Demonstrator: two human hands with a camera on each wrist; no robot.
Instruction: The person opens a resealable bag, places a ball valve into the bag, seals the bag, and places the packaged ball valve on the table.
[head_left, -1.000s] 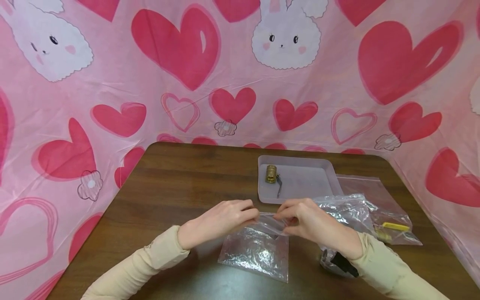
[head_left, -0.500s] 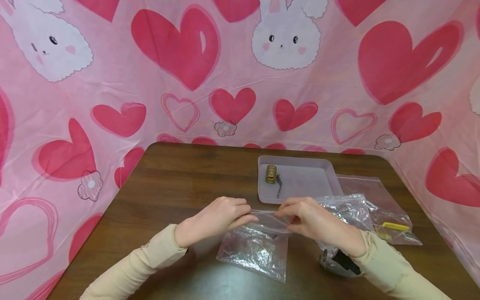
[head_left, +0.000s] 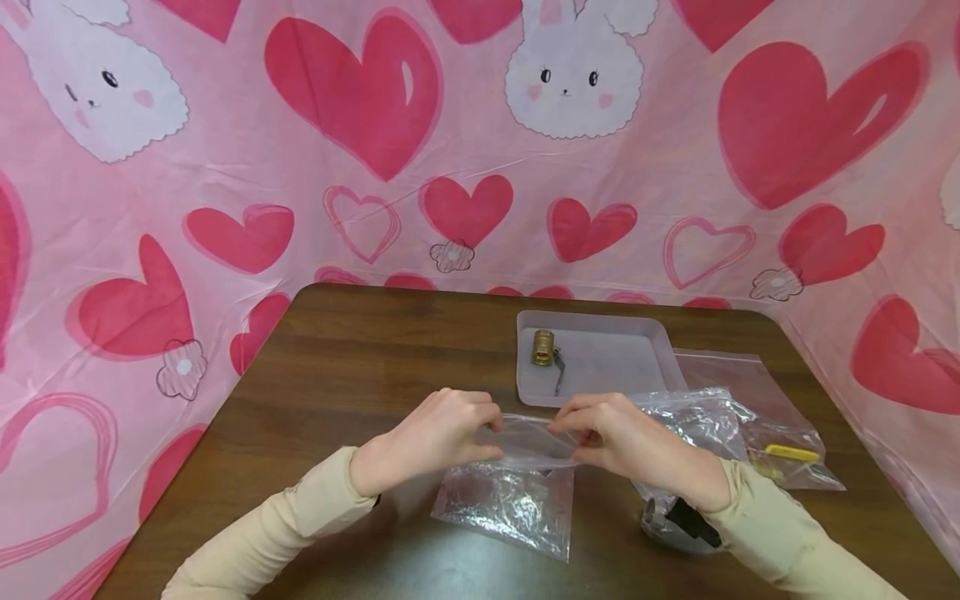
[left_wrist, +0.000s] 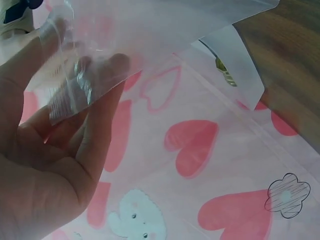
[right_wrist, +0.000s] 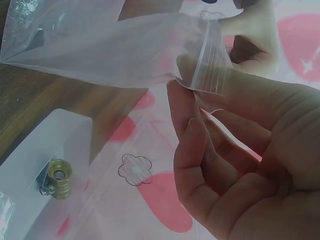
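Observation:
A clear zip bag [head_left: 504,510] is held between both hands, its mouth spread apart and its lower part spreading toward the table's front. My left hand [head_left: 435,442] grips the mouth's left side; in the left wrist view its fingers [left_wrist: 102,120] show partly through the plastic. On the other side my right hand [head_left: 626,437] pinches the ridged zip edge between thumb and fingers, plain in the right wrist view beside the bag's film [right_wrist: 145,50]. A brass valve [head_left: 543,347] with a grey lever lies in the shallow translucent tray [head_left: 622,392] behind the hands.
Right of the tray lie more clear bags [head_left: 693,417], one with a yellow-handled item [head_left: 791,453] inside. A bagged item with a black part [head_left: 692,523] sits under the right forearm. Pink heart-patterned cloth [head_left: 480,125] surrounds the wooden table [head_left: 337,358].
The bag's mouth has widened between the hands. My left hand has shifted slightly left and its thumb has moved down, away from the fingers. The right hand has barely moved.

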